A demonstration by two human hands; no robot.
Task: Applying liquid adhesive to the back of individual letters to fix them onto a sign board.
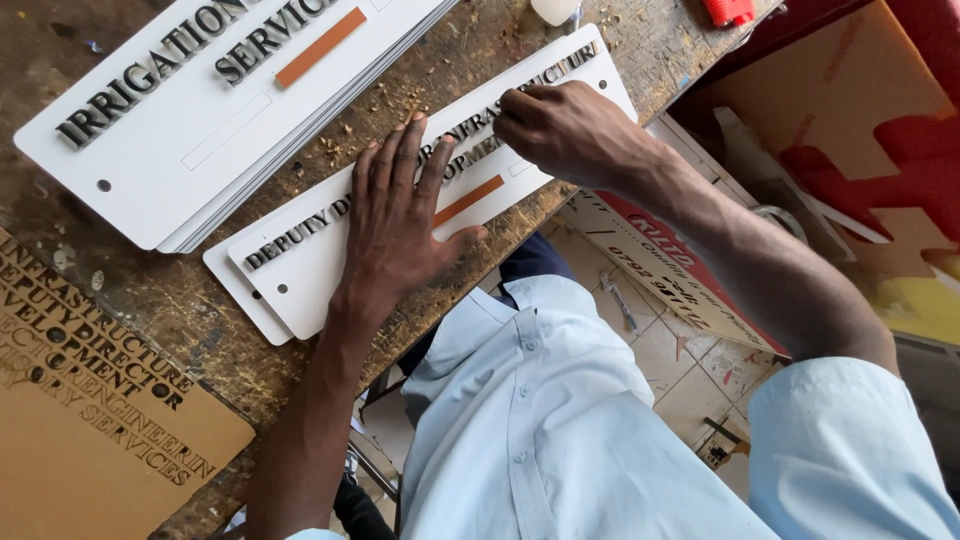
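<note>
Sawdust and wood chips litter the worn wooden workbench (200,300) where a long white sign plate (310,262) lies slantwise, its near end over the bench edge, on top of a second white plate of the same shape. Raised dark letters (290,232) run along it, with an orange strip (468,200) below them. The left hand (395,220) lies flat on the middle of the plate, fingers spread open and pressed down, covering part of the lettering. The right hand (570,130) is bent at the wrist over the plate's far end, fingertips pinched together on a letter there; what they grip is too small to tell. A stack of larger white plates (190,130) lies just beyond. A brown board with cut-out letters (100,400) rests at the bench's near left corner. Below the bench, a red-and-cream signboard (670,270) leans over the tiled floor (690,370).
</note>
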